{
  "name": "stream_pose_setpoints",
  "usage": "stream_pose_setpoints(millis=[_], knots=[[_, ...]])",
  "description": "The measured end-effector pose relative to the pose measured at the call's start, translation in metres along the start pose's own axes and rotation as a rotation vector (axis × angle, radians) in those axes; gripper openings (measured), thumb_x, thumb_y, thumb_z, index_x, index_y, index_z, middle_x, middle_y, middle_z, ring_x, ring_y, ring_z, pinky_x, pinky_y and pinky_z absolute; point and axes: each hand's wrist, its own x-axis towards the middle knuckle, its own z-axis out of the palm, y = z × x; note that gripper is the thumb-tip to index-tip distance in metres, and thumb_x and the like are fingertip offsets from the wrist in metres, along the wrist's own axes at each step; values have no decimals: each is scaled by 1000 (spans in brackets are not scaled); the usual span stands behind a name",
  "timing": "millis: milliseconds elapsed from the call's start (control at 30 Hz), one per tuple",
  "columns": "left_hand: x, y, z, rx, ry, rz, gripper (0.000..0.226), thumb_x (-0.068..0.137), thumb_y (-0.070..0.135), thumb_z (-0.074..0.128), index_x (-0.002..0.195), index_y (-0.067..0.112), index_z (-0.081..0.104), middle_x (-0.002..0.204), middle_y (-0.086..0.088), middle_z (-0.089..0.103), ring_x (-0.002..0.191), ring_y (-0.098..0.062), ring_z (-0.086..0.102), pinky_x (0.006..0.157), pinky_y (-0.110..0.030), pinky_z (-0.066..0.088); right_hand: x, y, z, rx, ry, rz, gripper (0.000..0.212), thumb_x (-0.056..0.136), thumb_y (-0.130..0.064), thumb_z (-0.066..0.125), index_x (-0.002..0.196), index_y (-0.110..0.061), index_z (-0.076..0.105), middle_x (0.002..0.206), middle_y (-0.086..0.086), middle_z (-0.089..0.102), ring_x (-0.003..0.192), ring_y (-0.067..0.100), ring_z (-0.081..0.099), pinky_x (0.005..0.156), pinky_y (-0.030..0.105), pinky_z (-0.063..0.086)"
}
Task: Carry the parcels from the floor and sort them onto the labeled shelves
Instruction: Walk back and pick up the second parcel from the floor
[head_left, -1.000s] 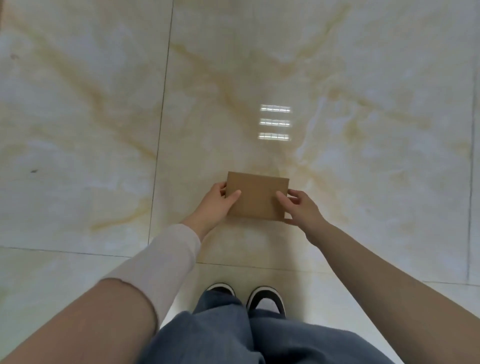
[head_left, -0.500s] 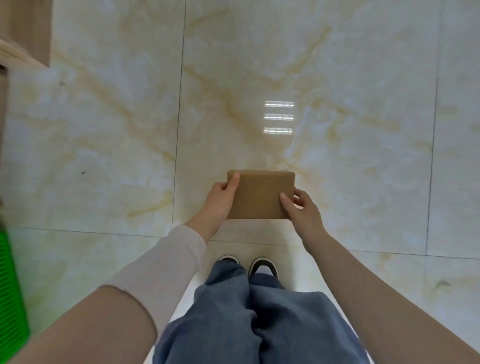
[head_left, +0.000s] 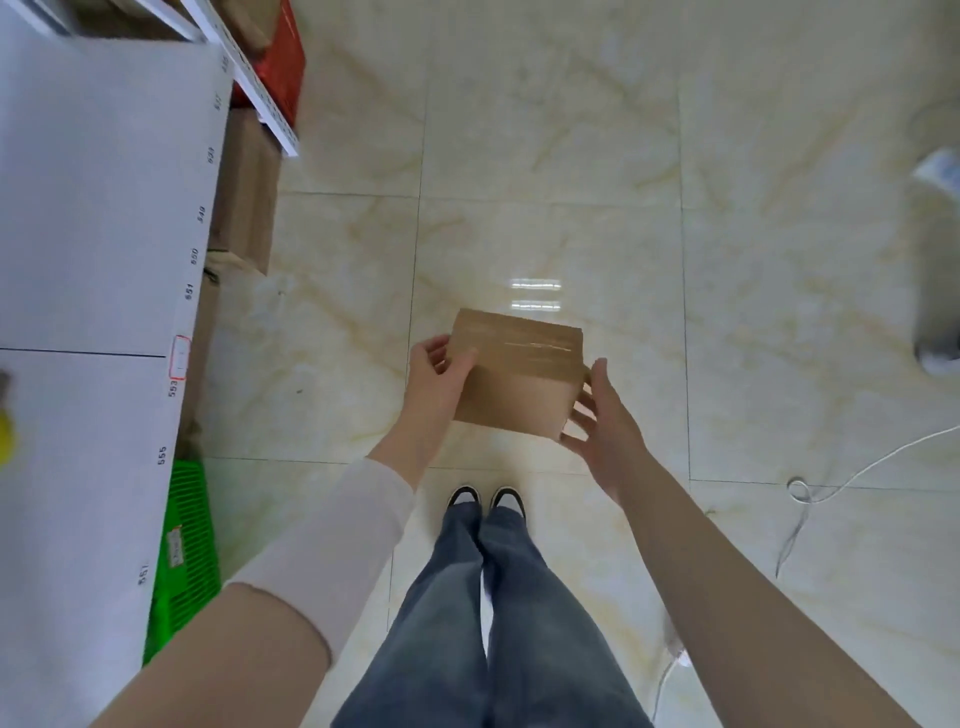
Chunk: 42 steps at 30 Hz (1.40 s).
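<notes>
A small brown cardboard parcel (head_left: 517, 374), sealed with clear tape, is held above the floor in front of me. My left hand (head_left: 436, 379) grips its left edge, thumb on top. My right hand (head_left: 597, 415) holds its right end, fingers spread against the side. A white shelf (head_left: 93, 249) with number labels along its front edge runs down the left of the view.
Brown boxes (head_left: 244, 202) and a red box (head_left: 278, 67) sit under the shelf at the upper left. A green plastic basket (head_left: 184, 551) stands below the shelf at the lower left. A white cable (head_left: 831, 483) lies on the marble floor at right.
The view has pulled back and swung left, bringing the white shelf, boxes and basket into sight. The parcel has tilted, and my right hand has shifted to its right end.
</notes>
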Motion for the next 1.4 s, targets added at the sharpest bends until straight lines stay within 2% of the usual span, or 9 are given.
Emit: stream_pose_setpoints(millis=[200, 367, 533, 700, 867, 933, 1133, 1267, 1400], knots=[[-59, 34, -26, 12, -243, 359, 52, 75, 27, 60, 124, 35, 44, 124, 14, 52, 122, -9, 46, 95, -20, 40, -55, -41, -1, -16, -112, -25, 56, 86, -49, 54, 134, -23, 43, 128, 3, 58, 106, 19, 61, 86, 42, 52], [-66, 61, -49, -24, -437, 172, 69, 79, 43, 63, 140, 30, 36, 143, 0, 46, 115, -12, 53, 101, -30, 42, -82, -62, 4, -183, -133, -259, 58, 86, -28, 61, 138, -27, 37, 132, 4, 53, 113, 20, 58, 97, 39, 46], [-72, 72, -64, 27, -453, 266, 76, 64, 37, 75, 133, 37, 44, 138, -2, 48, 117, -18, 55, 99, -30, 45, -96, -74, 4, -370, -194, -350, 90, 73, -33, 74, 145, -40, 19, 137, -4, 46, 134, 18, 42, 112, 41, 34], [-78, 72, -70, -32, -501, 356, 81, 66, 30, 76, 135, 43, 35, 132, 13, 49, 127, -17, 48, 105, -35, 42, -111, -79, 8, -401, -179, -451, 92, 75, -1, 71, 147, -24, 19, 126, -10, 49, 125, 9, 44, 92, 20, 43], [-75, 70, -69, -117, -520, 100, 75, 76, 63, 56, 141, 28, 40, 142, 0, 50, 132, -23, 46, 100, -49, 47, -118, -75, 10, -477, -121, -644, 107, 63, -1, 81, 145, -30, 18, 137, -7, 41, 126, -9, 37, 108, 26, 34], [-76, 68, -69, -167, -559, 19, 61, 83, 50, 54, 136, 20, 48, 134, -7, 60, 125, -26, 55, 98, -46, 49, -119, -73, 11, -534, -156, -679, 109, 61, -5, 83, 142, -37, 17, 140, -9, 38, 130, -8, 34, 111, 27, 32], [-76, 63, -68, -291, -494, 169, 69, 79, 19, 62, 142, 19, 37, 135, -13, 58, 110, -27, 62, 86, -34, 56, -123, -76, 11, -354, -214, -422, 126, 43, -66, 78, 147, -38, 12, 148, -16, 26, 134, 11, 38, 108, 41, 39], [-80, 54, -62, -221, -513, 228, 92, 66, 19, 75, 145, 29, 29, 139, -12, 51, 123, -31, 55, 91, -38, 53, -115, -71, 12, -200, -257, -277, 90, 71, -34, 72, 146, -29, 24, 134, 7, 55, 116, 24, 59, 102, 50, 45], [-87, 66, -68, -82, -448, 244, 82, 81, 29, 66, 148, 34, 19, 151, -8, 35, 125, -26, 48, 106, -42, 41, -106, -79, 1, -284, -328, -255, 82, 72, -26, 68, 144, -32, 30, 129, 9, 61, 112, 26, 63, 96, 45, 50]])
